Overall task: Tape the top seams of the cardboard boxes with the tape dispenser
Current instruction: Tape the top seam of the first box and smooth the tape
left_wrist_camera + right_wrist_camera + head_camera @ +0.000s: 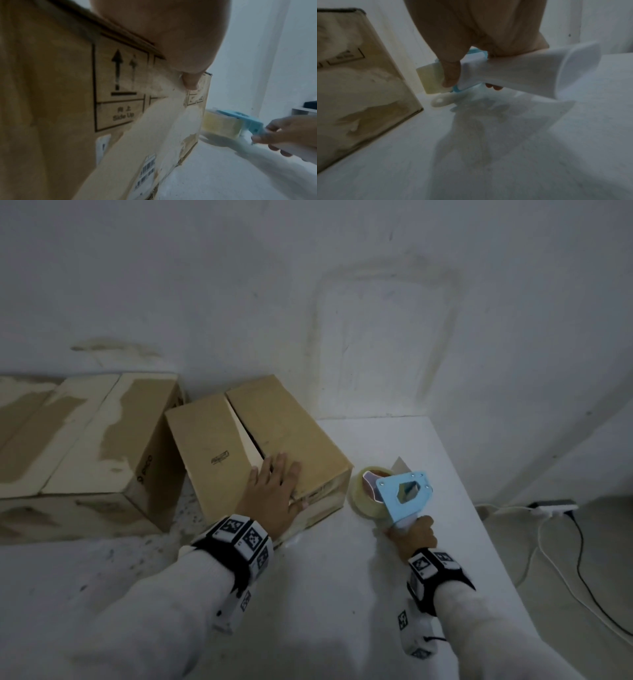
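A brown cardboard box (pixel 219 440) stands on the white table (pixel 342 594), its two top flaps meeting at a seam that gapes at the near end. My left hand (pixel 274 494) lies flat on the right flap at the near edge, fingers straight. The box's front side (pixel 68 108) with arrow marks fills the left wrist view. My right hand (pixel 414 537) grips the white handle of a light blue tape dispenser (pixel 404 494), whose clear tape roll (pixel 363 491) sits just right of the box. The handle (pixel 513 70) and roll (pixel 431 79) show in the right wrist view.
A second, larger cardboard box (pixel 78 440) with torn paper patches stands to the left, against the white wall. The table's right edge (pixel 479 525) drops to the floor, where white and black cables (pixel 548 549) and a power strip lie.
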Demonstrator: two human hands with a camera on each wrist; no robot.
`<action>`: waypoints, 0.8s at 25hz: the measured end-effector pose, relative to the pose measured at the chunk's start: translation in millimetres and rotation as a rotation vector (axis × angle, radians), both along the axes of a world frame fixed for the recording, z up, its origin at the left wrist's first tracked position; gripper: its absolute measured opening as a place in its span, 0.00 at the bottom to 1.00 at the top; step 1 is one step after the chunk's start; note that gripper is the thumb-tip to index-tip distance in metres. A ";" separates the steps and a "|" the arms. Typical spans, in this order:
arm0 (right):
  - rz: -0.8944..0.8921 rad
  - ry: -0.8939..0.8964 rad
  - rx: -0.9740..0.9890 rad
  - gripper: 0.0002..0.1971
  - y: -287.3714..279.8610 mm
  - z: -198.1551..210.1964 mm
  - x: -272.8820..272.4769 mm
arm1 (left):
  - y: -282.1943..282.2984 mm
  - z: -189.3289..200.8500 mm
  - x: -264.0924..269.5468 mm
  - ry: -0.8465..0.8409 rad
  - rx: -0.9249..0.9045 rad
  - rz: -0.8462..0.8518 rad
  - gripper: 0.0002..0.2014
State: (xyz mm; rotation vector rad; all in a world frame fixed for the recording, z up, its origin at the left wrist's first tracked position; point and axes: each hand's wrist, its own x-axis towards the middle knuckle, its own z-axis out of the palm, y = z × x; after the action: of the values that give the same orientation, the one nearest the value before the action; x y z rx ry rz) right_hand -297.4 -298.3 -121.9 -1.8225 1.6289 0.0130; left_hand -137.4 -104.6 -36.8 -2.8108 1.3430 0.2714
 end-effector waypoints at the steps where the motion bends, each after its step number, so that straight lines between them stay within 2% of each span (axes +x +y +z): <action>1: -0.013 -0.104 0.011 0.39 -2.1 7.9 0.0 | -2.2 0.3 -4.0 -0.001 -0.002 0.019 0.35; 4: -0.087 -0.463 0.025 0.34 -9.7 44.5 5.6 | -12.0 2.9 -18.1 0.027 -0.018 0.091 0.35; 6: -0.110 -0.639 0.038 0.33 -16.3 74.3 14.4 | -22.4 6.5 -36.1 0.056 -0.006 0.136 0.35; 9: 0.013 -0.791 0.108 0.33 -18.6 123.0 24.5 | -34.8 16.2 -65.7 0.189 0.020 0.120 0.37; 10: 0.067 -0.810 0.139 0.31 -16.0 136.7 25.9 | -36.6 22.2 -69.8 0.274 -0.002 0.093 0.36; 12: 0.176 -0.842 0.184 0.22 -6.6 157.9 31.9 | -35.0 42.3 -57.1 0.473 -0.159 0.101 0.28; 14: 0.271 -0.882 0.216 0.11 9.2 172.1 39.7 | -30.1 64.7 -25.1 0.707 -0.446 0.288 0.24; 15: 0.306 -0.903 0.237 0.09 17.9 176.8 43.8 | -26.1 75.5 -6.5 0.838 -0.608 0.436 0.25; 17: 0.368 -0.945 0.295 0.08 36.5 183.9 57.1 | -13.1 92.3 30.1 1.152 -0.828 0.674 0.35; 19: 0.435 -0.953 0.339 0.08 51.1 188.2 69.0 | -1.9 103.1 54.1 1.444 -0.879 0.713 0.45; 20: 0.476 -0.947 0.347 0.08 56.0 188.3 74.3 | 1.8 107.5 61.7 1.539 -0.891 0.691 0.46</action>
State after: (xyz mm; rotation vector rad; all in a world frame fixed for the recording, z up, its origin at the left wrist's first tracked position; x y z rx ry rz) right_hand -223.1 -242.2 66.4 -1.5280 0.4906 -0.2925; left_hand -75.7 -102.8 70.7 -3.5318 0.1239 2.8616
